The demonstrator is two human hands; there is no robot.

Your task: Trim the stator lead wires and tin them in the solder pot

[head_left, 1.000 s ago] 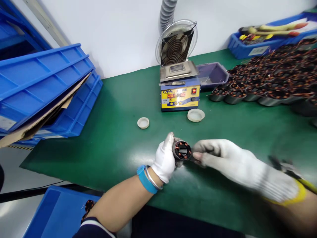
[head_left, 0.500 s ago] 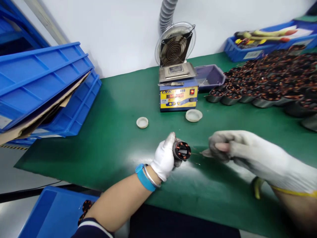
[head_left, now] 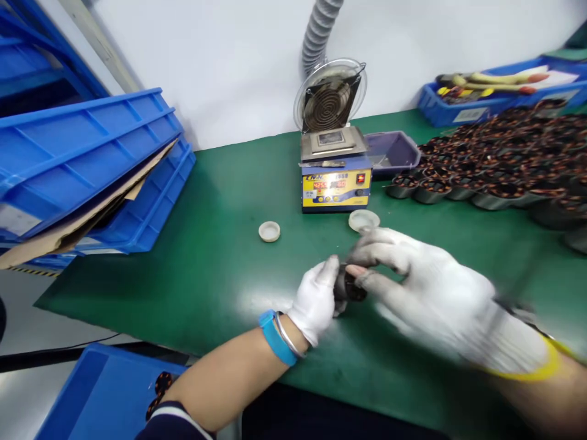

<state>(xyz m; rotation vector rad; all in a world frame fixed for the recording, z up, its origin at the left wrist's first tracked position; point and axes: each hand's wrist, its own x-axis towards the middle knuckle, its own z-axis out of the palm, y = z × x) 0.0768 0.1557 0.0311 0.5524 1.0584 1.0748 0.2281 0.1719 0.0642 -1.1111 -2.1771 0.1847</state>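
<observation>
My left hand (head_left: 316, 296), in a white glove, is closed around a dark motor stator (head_left: 349, 289) above the green table. Its open end is tipped towards me and to the right. My right hand (head_left: 413, 284), in a greyed white glove with one bare fingertip, reaches over from the right. Thumb and forefinger of that hand meet at the stator's upper rim in a pinch; whatever lies between them is too small and blurred to see. Part of the stator's face is hidden by these fingers.
A solder pot (head_left: 336, 183) with a lit display stands behind my hands, near a purple bin (head_left: 394, 150). Two white dishes, a small one (head_left: 269, 231) and a larger one (head_left: 364, 220), lie before it. Many stators (head_left: 495, 171) crowd the right; blue crates (head_left: 92, 146) stand left.
My right hand has moved left from beside the stator onto its rim. The thin wire seen between them is no longer visible. My left hand still holds the stator; the view has shifted slightly.
</observation>
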